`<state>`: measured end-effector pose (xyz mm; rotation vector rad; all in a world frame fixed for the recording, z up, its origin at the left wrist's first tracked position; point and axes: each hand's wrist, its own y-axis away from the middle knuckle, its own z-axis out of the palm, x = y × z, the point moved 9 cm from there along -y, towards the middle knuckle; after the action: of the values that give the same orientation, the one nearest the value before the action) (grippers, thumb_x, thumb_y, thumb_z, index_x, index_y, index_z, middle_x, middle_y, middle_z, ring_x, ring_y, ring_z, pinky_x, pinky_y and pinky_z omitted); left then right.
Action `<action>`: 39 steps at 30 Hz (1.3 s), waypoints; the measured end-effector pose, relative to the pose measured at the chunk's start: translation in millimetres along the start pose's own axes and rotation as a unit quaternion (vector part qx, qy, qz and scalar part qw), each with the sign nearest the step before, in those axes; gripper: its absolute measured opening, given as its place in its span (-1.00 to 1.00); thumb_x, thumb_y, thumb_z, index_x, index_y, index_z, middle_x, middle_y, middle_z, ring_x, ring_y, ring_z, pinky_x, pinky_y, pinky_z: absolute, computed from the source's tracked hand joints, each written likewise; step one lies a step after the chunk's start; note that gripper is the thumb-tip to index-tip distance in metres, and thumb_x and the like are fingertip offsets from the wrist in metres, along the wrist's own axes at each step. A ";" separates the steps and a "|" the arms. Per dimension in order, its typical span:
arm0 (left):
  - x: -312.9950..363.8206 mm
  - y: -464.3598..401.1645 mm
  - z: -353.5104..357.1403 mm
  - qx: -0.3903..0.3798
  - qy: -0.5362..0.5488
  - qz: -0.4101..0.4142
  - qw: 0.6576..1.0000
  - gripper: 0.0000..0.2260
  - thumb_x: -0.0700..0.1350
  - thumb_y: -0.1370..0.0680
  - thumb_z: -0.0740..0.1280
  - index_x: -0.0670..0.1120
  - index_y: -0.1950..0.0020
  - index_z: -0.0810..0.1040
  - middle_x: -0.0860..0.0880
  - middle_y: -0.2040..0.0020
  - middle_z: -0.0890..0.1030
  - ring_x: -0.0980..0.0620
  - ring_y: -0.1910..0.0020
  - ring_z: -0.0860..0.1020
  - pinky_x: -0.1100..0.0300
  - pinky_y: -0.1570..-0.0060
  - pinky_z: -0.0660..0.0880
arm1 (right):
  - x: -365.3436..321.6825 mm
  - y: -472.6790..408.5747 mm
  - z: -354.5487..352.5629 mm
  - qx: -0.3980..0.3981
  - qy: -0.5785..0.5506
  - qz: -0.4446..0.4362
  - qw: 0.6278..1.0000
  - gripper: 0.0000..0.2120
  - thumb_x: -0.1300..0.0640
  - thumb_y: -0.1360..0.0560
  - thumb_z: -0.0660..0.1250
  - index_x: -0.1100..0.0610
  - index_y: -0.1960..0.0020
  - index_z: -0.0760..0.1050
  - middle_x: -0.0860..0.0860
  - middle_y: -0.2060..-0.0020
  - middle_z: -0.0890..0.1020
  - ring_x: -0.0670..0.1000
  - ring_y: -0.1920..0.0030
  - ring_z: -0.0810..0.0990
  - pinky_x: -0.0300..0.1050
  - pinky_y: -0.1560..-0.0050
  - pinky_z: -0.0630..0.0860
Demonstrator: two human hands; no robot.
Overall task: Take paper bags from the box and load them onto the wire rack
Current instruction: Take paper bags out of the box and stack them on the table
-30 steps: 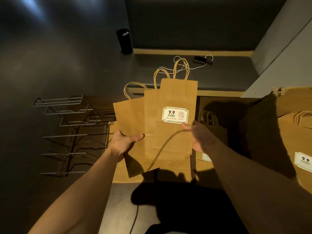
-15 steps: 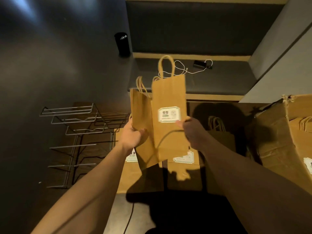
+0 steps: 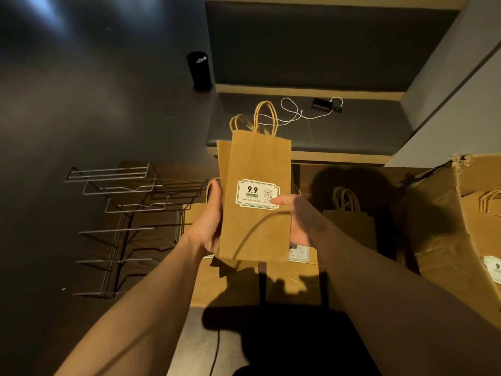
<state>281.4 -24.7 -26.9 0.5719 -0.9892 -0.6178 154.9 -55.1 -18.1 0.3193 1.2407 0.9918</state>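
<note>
While both hands [image 3: 254,221] clasp the upright paper bags [image 3: 257,169], handles up, the wire rack [image 3: 122,213] lies leftward, nearer the left hand [image 3: 210,223].

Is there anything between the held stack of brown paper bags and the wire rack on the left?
Nothing visible. The stack of brown paper bags, gripped by the left hand and right hand, is held up in the air, and the metal wire rack lies to its left, open space between them.

Dim café or takeaway shop, padded bench seat [image 3: 352,131], stock carton [image 3: 439,226], coffee-branded paper bags [image 3: 257,213], wire rack [image 3: 119,213]
</note>
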 end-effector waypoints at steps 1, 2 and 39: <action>-1.5 0.7 2.1 -0.009 -0.007 -0.008 1.000 -0.32 0.42 -0.53 -0.04 -0.04 -0.16 0.62 -0.14 -0.01 0.71 -0.09 0.11 0.71 0.01 0.16 0.67 | 0.4 -2.4 -1.1 0.003 0.001 -0.014 1.000 -0.43 0.02 -0.42 0.38 0.14 -0.40 0.39 0.16 -0.24 0.59 0.21 -0.28 0.53 0.24 -0.36 0.34; -2.2 3.1 7.0 -0.018 -0.020 -0.012 1.000 -0.41 0.34 -0.56 0.04 -0.08 -0.15 0.62 -0.15 0.00 0.71 -0.09 0.13 0.71 0.02 0.16 0.67 | -0.9 -6.1 -3.9 0.015 -0.001 -0.035 0.999 -0.31 -0.01 -0.36 0.47 0.14 -0.43 0.35 0.15 -0.30 0.54 0.20 -0.33 0.48 0.26 -0.40 0.30; -6.7 -8.5 -5.2 -0.065 0.075 0.034 0.994 -0.69 -0.46 -0.38 0.30 -0.29 -0.06 0.65 -0.26 0.01 0.69 -0.16 0.16 0.71 0.02 0.19 0.67 | -35.6 23.3 -83.0 0.241 0.027 -0.140 0.960 -0.74 0.17 -0.58 0.29 0.16 -0.26 0.50 0.19 -0.08 0.63 0.11 -0.05 0.60 -0.06 0.10 0.53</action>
<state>281.4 -25.1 -38.9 0.4612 -0.8174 -0.5659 70.7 -93.8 -7.9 0.4797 1.5255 0.4484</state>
